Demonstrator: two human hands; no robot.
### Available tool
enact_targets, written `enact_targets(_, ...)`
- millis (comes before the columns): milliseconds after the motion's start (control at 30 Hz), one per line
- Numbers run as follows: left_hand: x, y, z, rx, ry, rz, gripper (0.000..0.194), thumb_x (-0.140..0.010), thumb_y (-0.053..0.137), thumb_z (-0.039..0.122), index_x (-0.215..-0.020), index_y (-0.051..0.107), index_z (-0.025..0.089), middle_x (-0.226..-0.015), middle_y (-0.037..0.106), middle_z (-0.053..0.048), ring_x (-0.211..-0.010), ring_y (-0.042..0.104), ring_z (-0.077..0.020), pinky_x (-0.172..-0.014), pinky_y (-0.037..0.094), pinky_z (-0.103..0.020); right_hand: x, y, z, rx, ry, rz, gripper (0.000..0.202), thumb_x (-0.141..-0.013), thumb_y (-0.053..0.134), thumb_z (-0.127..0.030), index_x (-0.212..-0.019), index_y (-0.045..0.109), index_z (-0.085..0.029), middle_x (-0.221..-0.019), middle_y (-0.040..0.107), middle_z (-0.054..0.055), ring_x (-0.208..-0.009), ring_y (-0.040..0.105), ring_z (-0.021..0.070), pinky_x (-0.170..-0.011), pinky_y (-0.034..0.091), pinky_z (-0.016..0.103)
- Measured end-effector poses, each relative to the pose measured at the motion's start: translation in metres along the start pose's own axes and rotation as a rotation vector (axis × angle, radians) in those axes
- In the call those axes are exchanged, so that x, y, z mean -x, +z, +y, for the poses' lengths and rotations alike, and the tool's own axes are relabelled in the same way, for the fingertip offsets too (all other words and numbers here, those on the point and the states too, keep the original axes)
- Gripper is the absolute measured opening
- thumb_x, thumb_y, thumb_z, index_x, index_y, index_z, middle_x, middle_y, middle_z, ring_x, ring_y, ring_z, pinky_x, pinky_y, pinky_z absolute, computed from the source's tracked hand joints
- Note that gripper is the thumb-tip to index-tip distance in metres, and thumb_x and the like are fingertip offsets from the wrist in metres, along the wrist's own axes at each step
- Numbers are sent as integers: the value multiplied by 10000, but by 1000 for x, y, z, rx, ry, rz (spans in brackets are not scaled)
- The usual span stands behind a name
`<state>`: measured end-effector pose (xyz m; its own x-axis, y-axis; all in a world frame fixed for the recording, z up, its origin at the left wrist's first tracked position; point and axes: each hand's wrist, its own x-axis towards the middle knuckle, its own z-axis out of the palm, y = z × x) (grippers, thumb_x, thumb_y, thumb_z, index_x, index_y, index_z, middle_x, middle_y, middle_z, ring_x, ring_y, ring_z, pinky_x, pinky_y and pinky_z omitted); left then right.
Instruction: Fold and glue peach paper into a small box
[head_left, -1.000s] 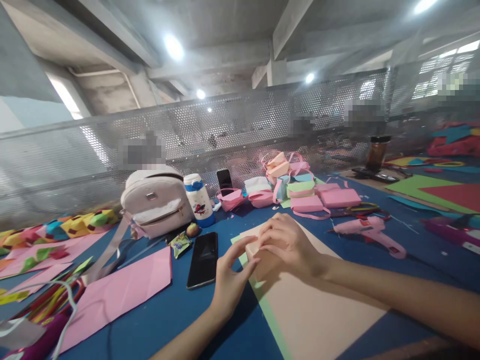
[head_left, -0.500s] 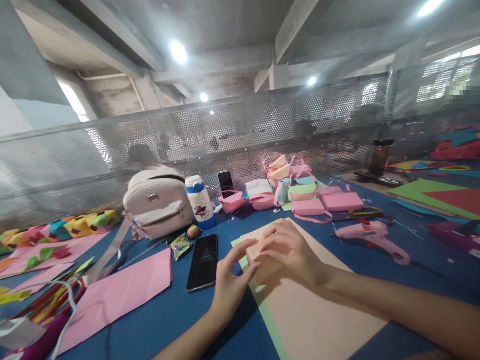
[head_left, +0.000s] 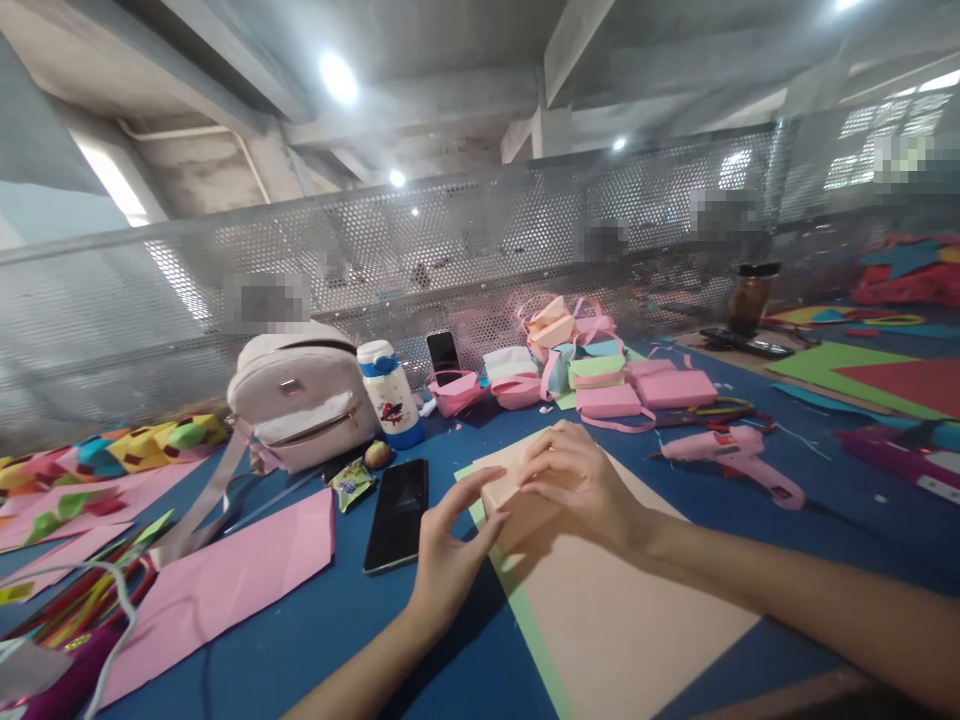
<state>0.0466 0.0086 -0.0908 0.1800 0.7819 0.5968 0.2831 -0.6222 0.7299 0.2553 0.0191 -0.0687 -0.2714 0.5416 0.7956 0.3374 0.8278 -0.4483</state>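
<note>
A small peach paper box (head_left: 520, 520) sits over the peach paper sheet (head_left: 622, 620), partly covered by my fingers. My left hand (head_left: 454, 540) grips its left end, index finger on top and thumb at the near side. Curled over the box's top and right part is my right hand (head_left: 581, 485), its fingertips pinching the upper edge. A green sheet (head_left: 534, 640) peeks out under the peach one along its left edge. To the left of my left hand lies a black phone (head_left: 397, 515).
Left are pink paper (head_left: 247, 580), a backpack (head_left: 300, 400) and a bottle (head_left: 391, 395). Small paper bags (head_left: 607, 400) stand behind the sheet. A pink glue gun (head_left: 731, 455) and scissors (head_left: 720, 410) lie right. A perforated metal screen (head_left: 465, 240) closes off the back.
The whole view has shifted slightly, so things appear a little further left and higher. Both hands keep their hold on the paper box, with hardly any finger movement.
</note>
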Motion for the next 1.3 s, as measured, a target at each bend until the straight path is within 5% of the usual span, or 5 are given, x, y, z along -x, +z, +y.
enact_targets(500, -2, -2, 0, -15, -8, 8, 293, -849, 719, 279, -1136, 730, 225, -1169, 762, -77, -1105, 709, -254, -957, 567, -349, -5, -5, 11, 72, -35, 10, 242, -989, 596, -416, -857, 706, -245, -897, 717, 24, -874, 581, 220, -870, 379, 407)
enact_targets(767, -2, -2, -1, -36, 2, 5, 300, -844, 737, 305, -1136, 731, 235, -1151, 768, -76, -1085, 713, -248, -949, 558, -340, -4, -6, 11, 100, -33, -61, 249, -1048, 475, -347, -882, 618, -229, -956, 683, 38, -922, 563, 227, -864, 384, 391)
enact_targets(1300, 1, 0, 4, -86, 76, -8, 313, -840, 752, 343, -1129, 737, 223, -1097, 783, -88, -1022, 740, -264, -898, 589, -348, 6, 6, -9, 60, -47, -14, 116, -994, 608, -295, -909, 675, -254, -931, 704, 8, -922, 589, 211, -872, 390, 382)
